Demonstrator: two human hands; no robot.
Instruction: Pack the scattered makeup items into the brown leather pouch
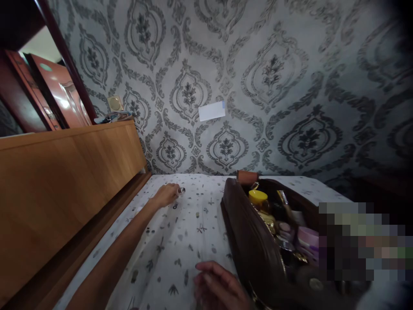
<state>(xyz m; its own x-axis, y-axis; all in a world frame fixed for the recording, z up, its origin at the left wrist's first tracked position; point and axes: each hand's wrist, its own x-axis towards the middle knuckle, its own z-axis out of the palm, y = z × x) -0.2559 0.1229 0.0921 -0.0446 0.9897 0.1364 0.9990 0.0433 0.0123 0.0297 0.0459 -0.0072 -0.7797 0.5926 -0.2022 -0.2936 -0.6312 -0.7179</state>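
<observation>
My left hand is stretched far out over the white printed sheet, its fingers closed round a small shiny dark-and-silver item whose kind I cannot make out. Close below that hand lies a tiny dark mark or object on the sheet. Nearer to me, my right hand hovers with its fingers loosely extended and slightly blurred; nothing shows in them. Beside it stands a dark brown bag, unzipped. Inside the bag are a yellow-lidded jar, a pink-purple container and several other small containers.
A wooden headboard runs along the left, with small items and a round-faced pale box on its top. The patterned wall rises behind the bed and carries a white paper strip. A pixelated patch covers the right side.
</observation>
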